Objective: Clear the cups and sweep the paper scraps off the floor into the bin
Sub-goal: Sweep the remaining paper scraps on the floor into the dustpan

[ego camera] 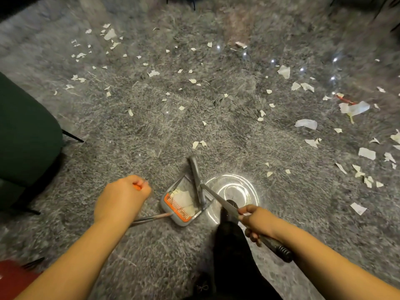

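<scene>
My left hand grips the orange end of the dustpan's long handle. The grey dustpan with its orange comb edge stands on the floor at centre and holds a few white paper scraps. My right hand holds the broom handle. The grey broom head lies at the dustpan's right side. Several torn paper scraps are strewn over the shiny grey stone floor, thickest at the right and upper left. No cups are in view.
A dark green chair with thin black legs stands at the left edge. A red object fills the bottom left corner. My dark trouser leg and shoe stand just behind the dustpan. Dark furniture legs show along the top edge.
</scene>
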Tool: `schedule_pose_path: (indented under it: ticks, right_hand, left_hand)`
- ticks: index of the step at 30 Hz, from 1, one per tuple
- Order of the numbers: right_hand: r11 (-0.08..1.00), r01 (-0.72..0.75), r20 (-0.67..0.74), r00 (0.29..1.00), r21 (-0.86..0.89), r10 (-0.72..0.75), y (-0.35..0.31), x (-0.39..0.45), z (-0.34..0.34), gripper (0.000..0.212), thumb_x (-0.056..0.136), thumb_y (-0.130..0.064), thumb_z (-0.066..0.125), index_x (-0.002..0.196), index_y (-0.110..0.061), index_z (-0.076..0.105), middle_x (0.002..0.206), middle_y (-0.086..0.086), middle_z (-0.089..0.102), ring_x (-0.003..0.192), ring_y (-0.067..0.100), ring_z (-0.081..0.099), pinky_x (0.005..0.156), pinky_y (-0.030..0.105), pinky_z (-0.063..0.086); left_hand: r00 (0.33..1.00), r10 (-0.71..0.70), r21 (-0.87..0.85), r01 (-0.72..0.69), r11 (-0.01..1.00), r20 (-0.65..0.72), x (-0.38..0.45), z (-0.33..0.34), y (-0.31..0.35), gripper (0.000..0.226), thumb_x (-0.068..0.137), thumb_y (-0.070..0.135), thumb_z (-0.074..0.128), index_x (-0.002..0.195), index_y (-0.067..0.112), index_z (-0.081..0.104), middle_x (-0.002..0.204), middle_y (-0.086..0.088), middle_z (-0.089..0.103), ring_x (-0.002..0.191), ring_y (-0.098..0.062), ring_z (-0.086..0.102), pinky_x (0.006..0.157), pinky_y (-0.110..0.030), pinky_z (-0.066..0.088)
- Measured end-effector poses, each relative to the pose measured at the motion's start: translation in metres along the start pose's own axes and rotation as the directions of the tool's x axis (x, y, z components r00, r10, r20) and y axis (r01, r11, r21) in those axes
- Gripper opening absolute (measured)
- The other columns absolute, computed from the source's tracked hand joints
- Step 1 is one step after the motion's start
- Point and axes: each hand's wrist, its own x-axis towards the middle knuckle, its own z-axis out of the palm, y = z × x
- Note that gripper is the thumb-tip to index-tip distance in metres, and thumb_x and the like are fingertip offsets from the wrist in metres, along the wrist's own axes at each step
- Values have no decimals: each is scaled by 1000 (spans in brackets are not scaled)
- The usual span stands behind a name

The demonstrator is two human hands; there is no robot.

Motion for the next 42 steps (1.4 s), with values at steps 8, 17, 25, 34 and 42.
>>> schedule_pose_path:
  ticks: [8, 17, 25, 34, 42]
  right_hand:
    - [993, 11, -4, 1000, 120, -11, -94, 64, -61, 12, 100, -13, 42, 110, -17, 45, 53, 7, 40, 29, 11, 32, 36, 13, 29]
    - [996, -48, 134, 990, 81, 37, -207, 135, -119, 13, 102, -13, 36, 96, -18, 46, 56, 6, 40, 30, 8, 32, 35, 12, 29]
    - [990, -128, 206, 972, 57, 113, -247, 211, -137, 18, 102, -12, 32, 108, -18, 48, 57, 6, 41, 30, 7, 32, 33, 12, 29]
    - [978, -206, 161, 967, 47, 196, -230, 225, -203, 21, 104, -20, 30, 104, -20, 50, 49, 4, 39, 28, 7, 31, 32, 10, 27]
    - [951, -225, 42, 974, 212, 222, -168, 215, -271, 21, 104, -19, 30, 115, -20, 48, 48, 7, 41, 28, 11, 31, 32, 14, 29]
  left_hand:
    - [993, -98, 2, 98, 995, -59, 48, -9, 33, 24, 88, 41, 59, 75, 22, 66, 79, -5, 68, 72, -28, 53, 64, -33, 44]
    - [962, -268, -19, 267, 963, -58, 105, -25, 77, 17, 87, 37, 63, 81, 22, 68, 94, -10, 72, 89, -34, 64, 72, -33, 44]
    - [944, -330, -15, 331, 944, 7, 144, -28, 109, 31, 87, 36, 59, 61, 21, 51, 83, -15, 67, 79, -34, 58, 69, -36, 46]
    - [959, -283, 35, 282, 959, 27, 174, -19, 162, 26, 88, 40, 56, 69, 22, 58, 69, -2, 62, 75, -30, 59, 67, -34, 47]
    - [993, -98, 44, 96, 994, 59, 194, -1, 219, 24, 89, 40, 57, 73, 22, 59, 70, 4, 64, 76, -28, 60, 66, -33, 47]
